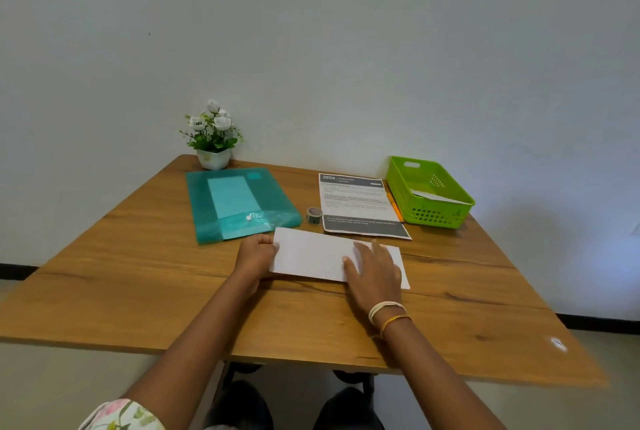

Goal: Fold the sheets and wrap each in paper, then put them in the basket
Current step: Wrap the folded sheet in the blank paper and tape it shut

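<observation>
While fingers lie straight: right hand (375, 272) presses flat on the folded white sheet (311, 255), right half.
Left hand: left hand (258, 251) curls its fingers at the sheet's left edge, pinching it.
Sheet: lies on the wooden table (138, 274), centre, near edge.
Basket: green basket (427, 192) at 1 o'clock from the sheet, white paper inside.
Rest: printed page (356, 203) at 12, tape roll (314, 215) beside it, teal folder (239, 204) at 11, flower pot (213, 137) beyond.
</observation>
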Motion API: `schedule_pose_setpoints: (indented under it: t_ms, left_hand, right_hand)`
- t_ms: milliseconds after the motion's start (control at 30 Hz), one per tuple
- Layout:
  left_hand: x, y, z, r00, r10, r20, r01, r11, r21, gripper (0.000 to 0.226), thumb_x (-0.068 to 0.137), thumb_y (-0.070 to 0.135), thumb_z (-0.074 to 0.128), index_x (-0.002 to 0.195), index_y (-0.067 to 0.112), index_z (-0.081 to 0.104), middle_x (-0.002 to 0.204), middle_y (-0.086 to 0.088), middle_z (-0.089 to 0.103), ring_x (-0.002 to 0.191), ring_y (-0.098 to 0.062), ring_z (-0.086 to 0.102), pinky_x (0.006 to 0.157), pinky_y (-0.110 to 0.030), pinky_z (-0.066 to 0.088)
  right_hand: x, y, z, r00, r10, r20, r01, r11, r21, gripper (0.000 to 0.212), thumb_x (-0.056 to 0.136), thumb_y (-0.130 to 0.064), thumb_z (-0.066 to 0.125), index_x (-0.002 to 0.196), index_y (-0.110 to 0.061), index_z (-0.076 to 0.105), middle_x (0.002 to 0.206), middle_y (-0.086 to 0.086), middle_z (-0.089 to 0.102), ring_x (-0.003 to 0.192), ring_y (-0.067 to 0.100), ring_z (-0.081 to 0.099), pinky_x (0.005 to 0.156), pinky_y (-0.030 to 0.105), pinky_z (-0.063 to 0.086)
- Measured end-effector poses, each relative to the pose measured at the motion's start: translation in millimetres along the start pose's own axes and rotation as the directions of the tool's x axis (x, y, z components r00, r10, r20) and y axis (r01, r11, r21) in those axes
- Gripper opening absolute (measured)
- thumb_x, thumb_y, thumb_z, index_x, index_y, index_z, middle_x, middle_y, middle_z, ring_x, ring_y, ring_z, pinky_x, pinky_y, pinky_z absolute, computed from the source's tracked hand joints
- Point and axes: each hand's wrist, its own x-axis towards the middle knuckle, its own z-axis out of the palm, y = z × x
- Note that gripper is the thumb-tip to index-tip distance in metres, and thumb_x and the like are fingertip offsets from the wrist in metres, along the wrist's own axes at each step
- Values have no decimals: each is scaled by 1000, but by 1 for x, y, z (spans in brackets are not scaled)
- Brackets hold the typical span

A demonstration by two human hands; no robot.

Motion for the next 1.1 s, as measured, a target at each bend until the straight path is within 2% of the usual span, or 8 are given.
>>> schedule_pose_setpoints:
  t_ms: [67, 167, 333, 467, 633, 767, 933, 1100]
  left_hand:
    - [3, -1, -2, 998, 30, -54, -24, 994, 110, 12, 95, 9, 55, 88, 13, 65, 101, -10, 66, 80, -18, 57, 61, -28, 45]
    - [-1, 0, -3, 971, 158, -179, -85, 929, 359, 23, 91, 7, 58, 113, 11, 63, 114, -10, 64, 94, -21, 57, 73, -29, 46]
    - [-8, -8, 11, 826, 558, -78, -269, 513, 815, 24, 88, 17, 63, 112, 20, 66, 109, -3, 60, 101, -20, 53, 84, -31, 41]
    - [-5, -11, 41, 763, 624, 170, -514, 425, 745, 22, 90, 24, 59, 111, 25, 66, 121, 3, 63, 118, -13, 51, 115, -37, 20]
    - [12, -19, 47, 814, 451, 367, -545, 373, 751, 42, 99, 34, 43, 141, 26, 44, 152, 1, 39, 142, -16, 30, 118, -44, 16]
    - [15, -29, 45, 800, 475, 368, -554, 347, 757, 42, 99, 35, 40, 139, 27, 46, 152, 0, 40, 142, -15, 30, 117, -44, 18]
    - [14, -30, 45, 784, 526, 329, -566, 388, 728, 40, 95, 31, 44, 135, 27, 51, 146, 1, 48, 138, -14, 37, 116, -44, 21]
    - [15, -29, 45, 783, 544, 301, -561, 410, 720, 39, 95, 31, 46, 133, 24, 53, 143, 0, 51, 135, -16, 40, 115, -43, 24]
  right_hand:
    - [-3, 2, 6, 991, -1, 134, 12, 996, -83, 55, 96, -57, 31, 145, -32, 34, 158, 3, 22, 147, 25, 14, 117, 49, 19]
    - [-6, 0, 12, 982, -32, 184, 60, 988, -146, 57, 95, -59, 28, 146, -34, 31, 159, 3, 21, 147, 25, 13, 117, 48, 15]
    - [1, -8, 16, 984, -52, 170, 82, 982, -172, 58, 94, -61, 28, 146, -36, 30, 158, 3, 23, 146, 25, 16, 117, 47, 17]
    - [6, -10, 22, 986, -77, 149, 105, 976, -190, 59, 93, -63, 28, 145, -37, 33, 156, 3, 27, 144, 24, 21, 115, 46, 21]
    - [17, -10, 27, 990, -141, 8, 139, 967, -212, 54, 92, -62, 33, 129, -29, 53, 132, 1, 53, 122, 21, 45, 98, 38, 36]
    - [53, -31, 28, 964, -227, -140, 211, 971, -115, 32, 93, -41, 50, 111, -18, 63, 109, 3, 64, 105, 21, 55, 88, 34, 42]
    - [107, -66, 30, 930, -363, -55, 358, 930, -83, 25, 91, -18, 54, 113, -19, 64, 111, 5, 65, 103, 25, 55, 83, 36, 43]
    - [125, -68, 38, 939, -342, -33, 337, 935, -110, 21, 87, -9, 57, 98, -21, 71, 99, 6, 69, 95, 28, 58, 79, 34, 44]
